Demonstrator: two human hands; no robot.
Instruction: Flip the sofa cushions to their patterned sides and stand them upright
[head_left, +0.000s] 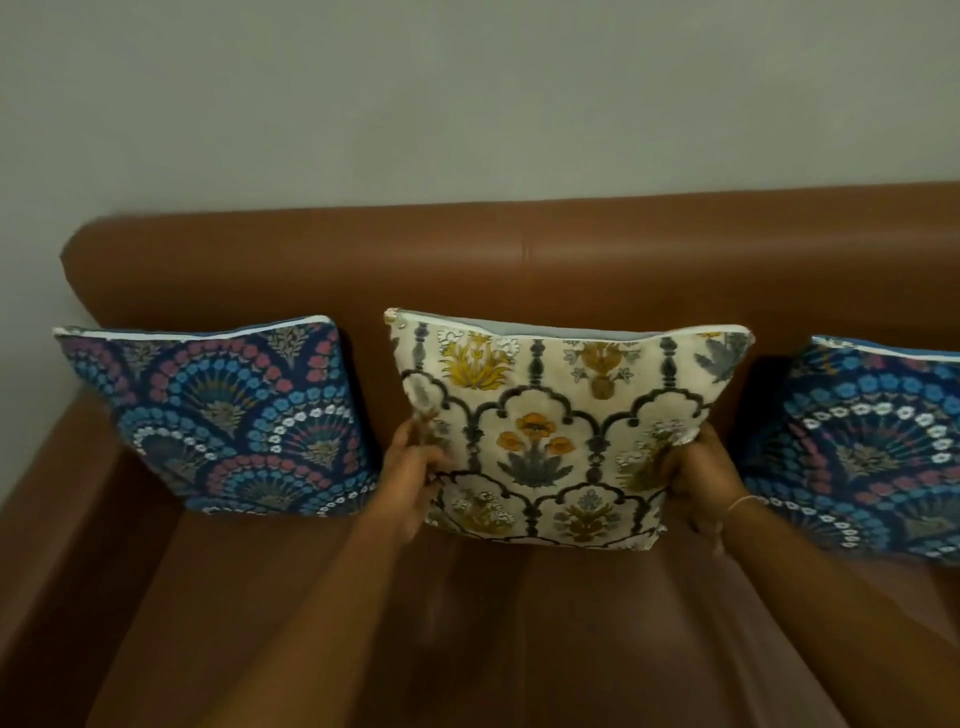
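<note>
left hand (415, 470) grip closed | right hand (698, 475) grip closed | arms extended

No lettering, label, brand mark or number can be read anywhere in the frame: the three cushions carry only floral and fan patterns, and the brown sofa and the pale wall across the top are unmarked.
</note>
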